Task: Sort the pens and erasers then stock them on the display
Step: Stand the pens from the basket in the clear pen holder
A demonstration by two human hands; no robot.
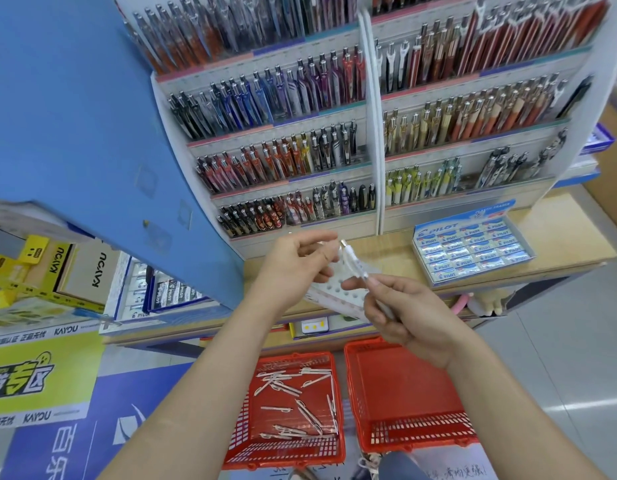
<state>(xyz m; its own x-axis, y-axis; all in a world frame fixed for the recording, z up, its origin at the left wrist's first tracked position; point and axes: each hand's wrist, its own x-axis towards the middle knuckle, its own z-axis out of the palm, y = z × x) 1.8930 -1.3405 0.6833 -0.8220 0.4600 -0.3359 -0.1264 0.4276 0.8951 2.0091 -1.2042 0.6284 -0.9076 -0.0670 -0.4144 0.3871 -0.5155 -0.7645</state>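
Filling the upper centre and right of the frame, a tiered white plastic display rack (372, 133) holds glossy clip pens (300, 95) in slanted rows, sorted by colour. A smooth blue panel (75, 116) covers the upper left. A pale wood-grain shelf (559, 237) runs under the rack.

At the bottom stand two red latticed plastic baskets side by side. The left basket (237, 427) has slim white pens (300, 407) scattered in it, and the right basket (355, 393) stands just beside it.

Yellow and black cartons (64, 271) at mid left read "KAYOU". On the shelf at right sits an open blue-and-white eraser box (438, 228), with "PILOT" printed on its flap and on each wrapped eraser (473, 251).

A white block (334, 292) dotted with round holes lies at the shelf edge, frame centre, under both hands. The right hand (400, 313) grips the lower barrel of a white pen (355, 265) — fingers wrapped round it. The left hand (300, 261) curls its fingers round the upper end, by the metal tip.
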